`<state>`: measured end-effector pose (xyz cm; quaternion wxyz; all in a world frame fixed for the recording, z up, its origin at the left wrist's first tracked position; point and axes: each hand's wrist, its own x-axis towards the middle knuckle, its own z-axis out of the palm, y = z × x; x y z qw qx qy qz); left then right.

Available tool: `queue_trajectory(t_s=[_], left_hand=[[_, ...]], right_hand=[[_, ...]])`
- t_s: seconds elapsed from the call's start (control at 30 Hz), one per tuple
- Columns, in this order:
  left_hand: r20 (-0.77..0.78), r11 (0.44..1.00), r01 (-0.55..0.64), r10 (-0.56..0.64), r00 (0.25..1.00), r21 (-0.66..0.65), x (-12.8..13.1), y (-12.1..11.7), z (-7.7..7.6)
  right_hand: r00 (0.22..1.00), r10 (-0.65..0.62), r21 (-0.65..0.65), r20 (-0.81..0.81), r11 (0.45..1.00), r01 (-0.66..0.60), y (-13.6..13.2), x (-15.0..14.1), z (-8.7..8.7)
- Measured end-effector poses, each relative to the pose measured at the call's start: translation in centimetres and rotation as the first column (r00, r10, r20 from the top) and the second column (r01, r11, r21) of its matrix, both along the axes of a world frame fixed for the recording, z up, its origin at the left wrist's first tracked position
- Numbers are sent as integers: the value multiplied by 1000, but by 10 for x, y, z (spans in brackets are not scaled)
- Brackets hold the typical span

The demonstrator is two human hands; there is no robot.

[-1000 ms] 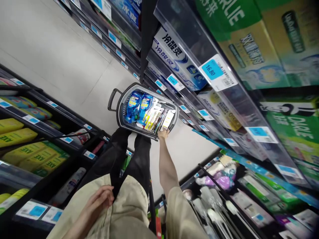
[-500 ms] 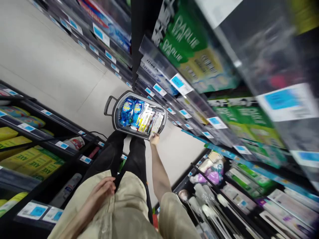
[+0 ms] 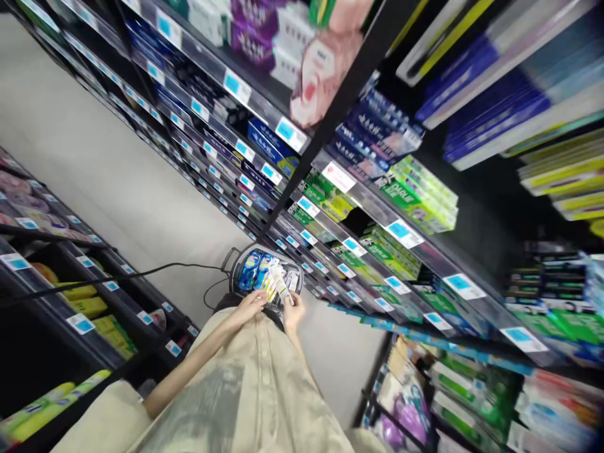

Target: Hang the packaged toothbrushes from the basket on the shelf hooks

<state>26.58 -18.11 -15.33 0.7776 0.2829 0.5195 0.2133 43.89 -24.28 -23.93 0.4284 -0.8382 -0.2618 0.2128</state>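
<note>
My right hand is closed on one end of a narrow white package, which slants over the shopping basket. The print on this package is too small to read. My left hand is at the basket's near side with its fingers drawn together; whatever they may hold is hidden. The grey basket stands low in front of my legs. In it lie blue packs on the left, and slim white and yellow packages show beneath and beside the held one.
Shelves of toothpaste boxes with price tags rise close on the right. Another shelf with yellow packs runs along the left. A black cord crosses the pale aisle floor. Purple goods hang at lower right.
My left hand has come from in front of my body to the basket. My right hand has raised a white package from the basket's near edge. The view has tilted up along the shelves.
</note>
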Motion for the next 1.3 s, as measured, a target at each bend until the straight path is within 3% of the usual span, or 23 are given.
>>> queue_trajectory(t_s=[0.07, 0.17, 0.3, 0.43, 0.57, 0.7, 0.77, 0.83, 0.9, 0.97, 1.1, 1.3], left_hand=[[58, 998, -38, 36, 998, 41, 1, 14, 15], [140, 988, -97, 80, 987, 121, -2, 31, 40], [177, 954, -181, 141, 974, 239, -9, 45, 65], [191, 906, -282, 230, 954, 315, -17, 50, 75], [194, 866, -356, 304, 933, 352, -25, 52, 79], [206, 846, -399, 346, 915, 353, -29, 53, 83], [224, 848, -411, 352, 909, 334, -30, 54, 83], [251, 850, -427, 360, 898, 307, -30, 54, 83], [290, 852, -448, 372, 882, 270, -28, 55, 84], [339, 862, -458, 373, 864, 217, -26, 57, 87], [432, 923, -374, 301, 850, 93, -25, 60, 98], [490, 971, -239, 201, 848, 15, -26, 57, 108]], right_hand=[[985, 136, 178, 109, 972, -154, 10, -18, 34], [850, 359, 341, 385, 801, -493, 20, -42, 74], [673, 478, 346, 564, 603, -719, 34, -57, 102], [576, 544, 302, 610, 513, -804, 42, -62, 117], [536, 613, 255, 580, 489, -834, 40, -69, 130], [615, 547, 368, 568, 500, -784, 34, -77, 135], [695, 463, 426, 550, 561, -710, 33, -79, 136], [780, 373, 446, 502, 661, -603, 34, -78, 139], [826, 351, 440, 442, 718, -540, 37, -76, 143], [806, 423, 425, 414, 694, -582, 39, -75, 147], [695, 543, 411, 470, 562, -717, 37, -78, 148], [628, 560, 377, 540, 507, -775, 32, -78, 148]])
